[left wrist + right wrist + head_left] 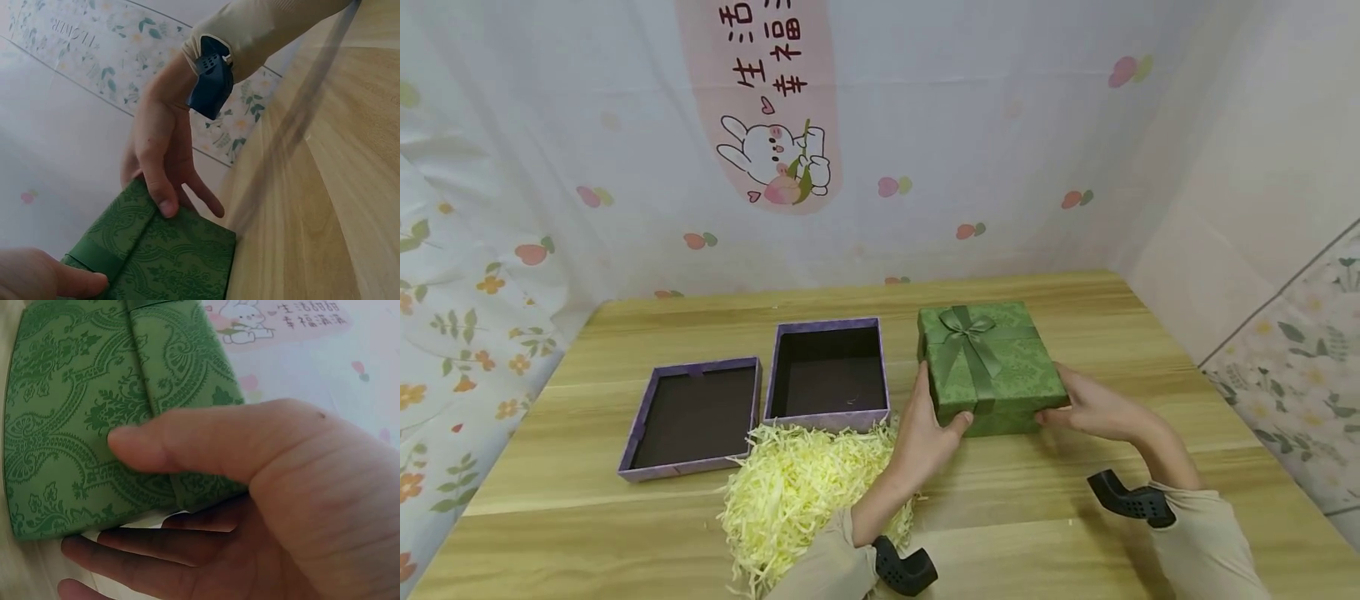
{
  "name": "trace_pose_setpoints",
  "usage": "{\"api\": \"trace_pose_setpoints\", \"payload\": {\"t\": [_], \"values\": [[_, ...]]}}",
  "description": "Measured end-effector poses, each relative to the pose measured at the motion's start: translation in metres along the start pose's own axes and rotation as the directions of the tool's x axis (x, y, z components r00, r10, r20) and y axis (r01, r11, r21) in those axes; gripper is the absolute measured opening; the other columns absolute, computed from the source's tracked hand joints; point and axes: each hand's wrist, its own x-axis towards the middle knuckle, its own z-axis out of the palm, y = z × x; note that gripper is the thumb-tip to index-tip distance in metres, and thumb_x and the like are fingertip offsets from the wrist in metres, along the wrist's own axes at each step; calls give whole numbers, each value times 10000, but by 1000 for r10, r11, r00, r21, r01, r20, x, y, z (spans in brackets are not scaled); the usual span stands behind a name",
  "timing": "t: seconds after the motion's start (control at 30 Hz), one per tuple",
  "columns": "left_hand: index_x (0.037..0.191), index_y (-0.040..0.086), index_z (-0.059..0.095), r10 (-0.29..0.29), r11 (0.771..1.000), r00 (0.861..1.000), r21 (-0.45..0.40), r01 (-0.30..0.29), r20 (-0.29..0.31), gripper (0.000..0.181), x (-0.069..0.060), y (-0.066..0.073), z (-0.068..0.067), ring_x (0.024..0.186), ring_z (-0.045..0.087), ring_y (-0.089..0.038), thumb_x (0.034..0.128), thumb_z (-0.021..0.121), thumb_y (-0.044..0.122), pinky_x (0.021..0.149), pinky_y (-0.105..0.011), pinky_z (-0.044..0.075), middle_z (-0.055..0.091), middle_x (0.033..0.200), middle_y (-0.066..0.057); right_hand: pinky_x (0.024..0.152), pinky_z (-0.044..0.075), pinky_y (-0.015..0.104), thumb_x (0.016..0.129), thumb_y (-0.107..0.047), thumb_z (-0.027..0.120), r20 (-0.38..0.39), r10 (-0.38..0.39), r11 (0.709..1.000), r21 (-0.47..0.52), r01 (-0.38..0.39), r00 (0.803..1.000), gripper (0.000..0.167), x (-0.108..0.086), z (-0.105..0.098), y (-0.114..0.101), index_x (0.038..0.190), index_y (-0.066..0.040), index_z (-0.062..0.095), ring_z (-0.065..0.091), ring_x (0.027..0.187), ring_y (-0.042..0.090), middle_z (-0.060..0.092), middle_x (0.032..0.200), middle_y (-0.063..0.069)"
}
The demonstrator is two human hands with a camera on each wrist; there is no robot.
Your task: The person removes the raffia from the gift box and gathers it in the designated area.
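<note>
A green gift box [988, 358] with an embossed pattern, its lid on and a ribbon bow [967, 329] on top, sits at the right of the table. My left hand [928, 433] holds its left front corner, thumb on the front face and fingers along the left side. At the right front corner my right hand [1086, 406] grips the box. In the right wrist view, the right thumb [169, 440] presses the front below the lid's edge, with fingers along the side. The left wrist view shows the left thumb [81, 281] by the ribbon band.
An open purple box [827, 419] with a dark inside stands left of the green one. Its shallow purple lid [688, 469] lies further left, inside up. Yellow shredded paper [797, 492] is heaped at the front, beside my left forearm. A printed curtain [970, 150] hangs behind the table.
</note>
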Motion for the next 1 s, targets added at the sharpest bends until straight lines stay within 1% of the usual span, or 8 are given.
{"api": "trace_pose_setpoints", "payload": {"t": [0.07,0.17,0.27,0.57,0.63,0.83,0.9,1.0], "values": [[1491,39,96,10,1000,1000,-10,-10,-13,859,0,-1,0,1341,244,-328,861,665,175,1050,-508,262,192,1506,-160,940,380,526,854,-142,670,-7,-4,1000,-21,4,1000,784,1,1,0,1434,78,191,473,1155,351,457,1307,254],[1493,50,104,26,1000,999,-7,-26,-33,860,0,-2,0,1334,261,-326,856,669,172,1048,-509,266,210,1501,-155,895,428,494,857,-160,671,-9,-6,999,-46,5,1000,758,2,1,-1,1421,83,227,541,1067,299,518,1243,221],[1492,46,102,28,1000,999,2,-28,-33,861,0,-3,0,1335,259,-326,858,669,178,1047,-509,267,207,1501,-158,891,432,476,868,-190,665,-3,-6,998,-67,6,1000,759,1,0,-2,1424,82,224,538,1076,301,520,1245,219],[1492,38,63,38,999,999,5,-38,7,859,-1,-3,2,1350,221,-320,883,646,203,1062,-490,246,165,1506,-181,915,430,315,910,-204,619,27,-19,999,29,19,999,762,-4,-3,-3,1453,47,147,429,1195,340,412,1350,244],[1492,37,59,42,999,999,11,-42,9,858,0,-4,3,1351,217,-323,886,642,206,1065,-492,239,165,1505,-186,925,423,334,912,-218,617,22,-11,1000,28,11,1000,788,-4,-3,-3,1466,27,112,407,1213,341,374,1380,244],[1488,21,53,42,999,999,18,-42,10,855,-1,-3,3,1354,205,-326,887,637,192,1071,-489,224,163,1501,-199,965,352,484,907,-258,622,16,15,999,36,-16,1000,890,-5,-4,-3,1497,-80,-21,295,1282,337,172,1487,235],[1486,14,60,43,999,999,24,-43,4,852,-2,-3,3,1352,208,-327,886,638,193,1070,-490,227,167,1500,-200,899,417,506,910,-232,619,34,33,994,107,-36,999,900,-5,-3,-4,1500,-137,-55,387,1216,381,162,1475,266],[1484,5,65,46,998,999,31,-46,0,848,-2,-3,3,1352,209,-325,888,638,198,1068,-491,231,167,1500,-199,774,504,483,913,-195,615,52,60,977,200,-69,997,899,-6,-3,-4,1502,-207,-65,513,1069,396,173,1445,309]]}}
